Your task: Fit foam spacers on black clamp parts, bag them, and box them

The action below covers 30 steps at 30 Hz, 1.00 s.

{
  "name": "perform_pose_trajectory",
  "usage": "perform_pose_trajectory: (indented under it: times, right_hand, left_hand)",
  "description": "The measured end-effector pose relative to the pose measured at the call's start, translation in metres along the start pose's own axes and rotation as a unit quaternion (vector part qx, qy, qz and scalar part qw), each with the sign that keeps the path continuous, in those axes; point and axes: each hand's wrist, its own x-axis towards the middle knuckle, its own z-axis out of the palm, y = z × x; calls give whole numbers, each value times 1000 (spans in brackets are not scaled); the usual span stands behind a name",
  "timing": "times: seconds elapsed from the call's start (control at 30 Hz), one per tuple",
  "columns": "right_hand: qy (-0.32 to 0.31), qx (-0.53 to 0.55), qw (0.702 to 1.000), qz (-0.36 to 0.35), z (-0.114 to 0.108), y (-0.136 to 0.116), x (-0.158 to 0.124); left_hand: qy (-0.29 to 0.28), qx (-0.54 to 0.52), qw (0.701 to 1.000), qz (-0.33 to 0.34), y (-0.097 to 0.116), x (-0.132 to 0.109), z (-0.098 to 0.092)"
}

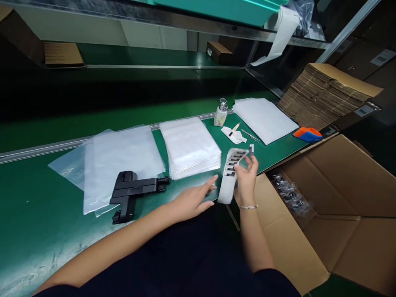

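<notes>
My right hand [247, 175] is closed on a curled strip of labels [229, 185], white with a row of black-and-white stickers. One small label [251, 149] stands at its raised fingertips. Just left of the strip, my left hand [196, 200] has its fingers apart and holds nothing. A black plastic bracket [131, 192] with knobs lies on the green table [24, 198], partly over translucent plastic bags [117, 152]. Between the bracket and the strip sits a stack of white pouches [193, 146].
Behind my right hand are a glass bottle [220, 115], tweezers [250, 135] and a white sheet stack [266, 117]. An orange and blue tape dispenser [307, 134] rests near flattened cartons [324, 95]. An open cardboard box [346, 177] holding bagged parts stands at the right.
</notes>
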Motion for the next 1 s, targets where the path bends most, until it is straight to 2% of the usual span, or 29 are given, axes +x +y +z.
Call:
perform_pose_trajectory:
  times: [0.07, 0.17, 0.2, 0.27, 0.33, 0.4, 0.47, 0.5, 0.53, 0.6, 0.7, 1.0]
  right_hand:
    - [-3, -95, 995, -5, 3, -1, 30]
    - [5, -228, 973, -26, 7, -2, 57]
    - [25, -254, 965, -57, 10, -3, 59]
    - [71, -248, 958, -129, 23, -8, 52]
    - [59, -152, 977, -139, 44, -15, 32]
    - [-42, -22, 996, -71, 73, -22, 3]
    - [-183, 48, 982, 6, 104, -29, -32]
    - [-247, 48, 968, 23, 118, -31, -48]
    - [-299, 32, 953, 24, 130, -32, -64]
    - [-362, -18, 932, 2, 149, -33, -87]
    - [-389, -75, 918, -26, 159, -29, -99]
    - [-432, -135, 890, -54, 155, -32, -92]
  left_hand:
    - [40, 62, 996, -45, -15, -31, -34]
    - [168, 138, 963, -162, -63, -85, -86]
    - [201, 154, 948, -194, -82, -101, -99]
    - [213, 152, 939, -224, -117, -129, -110]
    - [210, 116, 944, -228, -137, -145, -102]
    - [244, 75, 939, -233, -141, -148, -80]
    - [296, 58, 921, -247, -132, -141, -54]
    - [313, 53, 913, -254, -125, -136, -43]
    - [324, 49, 908, -261, -117, -131, -33]
    - [330, 40, 903, -271, -103, -123, -23]
    - [324, 25, 905, -275, -92, -120, -22]
    - [311, -7, 910, -274, -88, -122, -28]
